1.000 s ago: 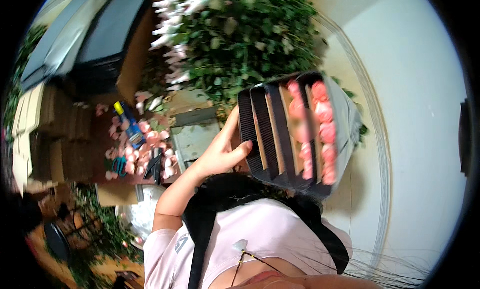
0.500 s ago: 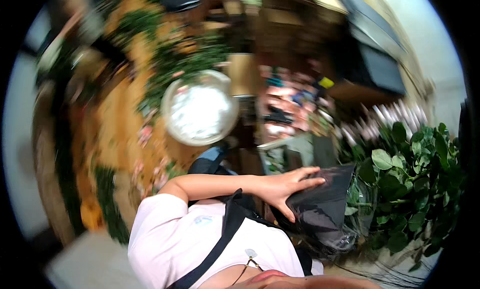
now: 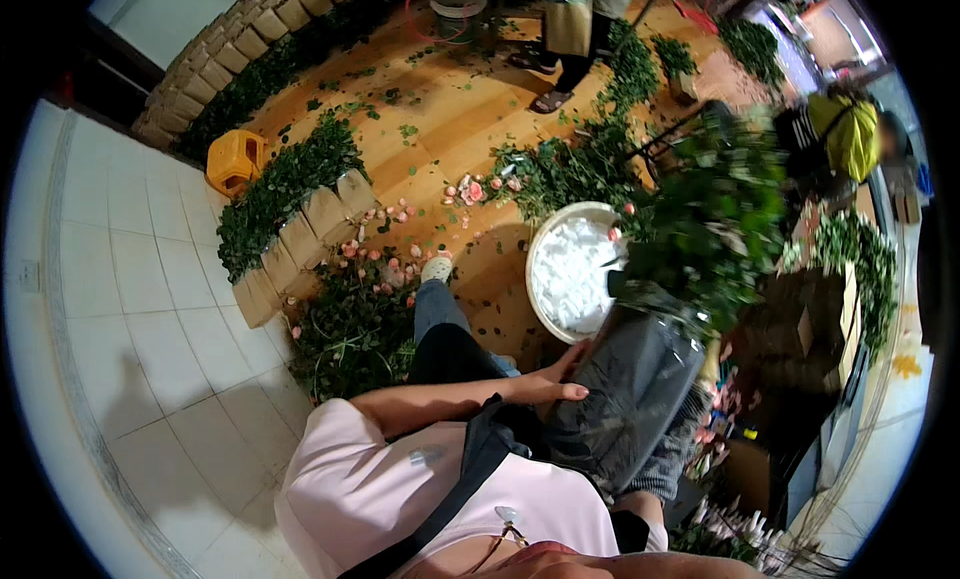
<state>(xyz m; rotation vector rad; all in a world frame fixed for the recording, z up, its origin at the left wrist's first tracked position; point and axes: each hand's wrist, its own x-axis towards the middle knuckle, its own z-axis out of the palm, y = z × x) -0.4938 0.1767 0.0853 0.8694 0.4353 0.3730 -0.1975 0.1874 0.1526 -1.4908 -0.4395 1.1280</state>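
A bundle of leafy stems (image 3: pixel 630 404) in a dark wrapper with clear plastic lies tilted across my lap. Its green leaves (image 3: pixel 715 219) spread from the far end, blurred. My left hand (image 3: pixel 562 379) grips the wrapper's left side, thumb on top and fingers partly hidden behind it. A grey patterned sleeve (image 3: pixel 675 444) covers my right forearm, which runs along the bundle's right side. The bundle hides most of my right hand, so its fingers do not show. Just beyond the bundle stands a round tub (image 3: pixel 537 269) of small white pieces.
Cut greenery with pink roses (image 3: pixel 370 289) lies left of my leg, beside several paper-wrapped bundles (image 3: pixel 300 241). A yellow stool (image 3: pixel 232 164) stands farther back. One person (image 3: pixel 575 39) stands at the far side; another in yellow (image 3: pixel 850 139) is at right. Boxes (image 3: pixel 790 319) stand right.
My view has swung left. The bundle has turned so its leaves point away from me rather than right. My left hand has gone from spread over the wrapper to gripping its side.
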